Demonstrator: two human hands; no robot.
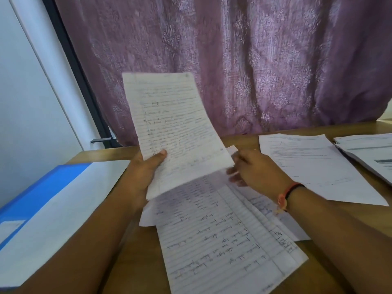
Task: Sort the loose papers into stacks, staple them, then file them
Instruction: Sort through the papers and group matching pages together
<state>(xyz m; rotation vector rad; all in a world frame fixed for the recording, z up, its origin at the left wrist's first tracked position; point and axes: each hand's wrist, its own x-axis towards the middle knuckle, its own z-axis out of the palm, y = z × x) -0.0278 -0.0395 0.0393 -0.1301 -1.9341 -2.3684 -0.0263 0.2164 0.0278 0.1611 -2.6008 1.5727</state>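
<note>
Over wooden table [135,251] by purple curtain [254,60], sheet [176,128] in left hand [142,177] (right hand [258,168] slack)

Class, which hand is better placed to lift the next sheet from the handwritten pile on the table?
Right. The right hand hovers, apparently empty, just above the handwritten pile. The left hand is busy gripping the raised sheet.

"Where is the camera looking from?"

"From the person's head. It faces forward and down across the brown wooden bench [246,141] towards the patterned purple fabric curtain [254,60]."

"Is it close?"

"Very. It's wide-angle, and the left hand [146,175] and right hand [258,170] sit mid-frame, near below the lens."
</note>
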